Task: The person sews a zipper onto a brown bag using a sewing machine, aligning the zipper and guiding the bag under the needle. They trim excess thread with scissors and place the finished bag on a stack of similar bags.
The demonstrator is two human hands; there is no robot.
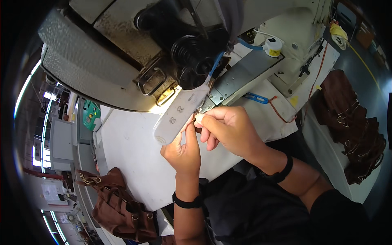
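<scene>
Under the head of a sewing machine (94, 69), both hands meet beside the end of its grey metal arm (241, 79). My left hand (182, 151) is closed, with thumb and fingertips together and pointing up. Against it, my right hand (228, 128) pinches with thumb and forefinger, its other fingers curled. A bit of brown material (198, 130) shows between the hands. What exactly each hand grips is too small and covered to name. A long pale grey plastic bar (177, 116) with printed marks slants over the left fingertips and hides part of them.
Brown leather bags with metal rings lie at the lower left (122, 208) and in a pile at the right (347, 122). On the white tabletop (134, 159), a blue-handled tool (256, 98) on an orange cord lies by the arm. A green device (90, 115) stands at the left.
</scene>
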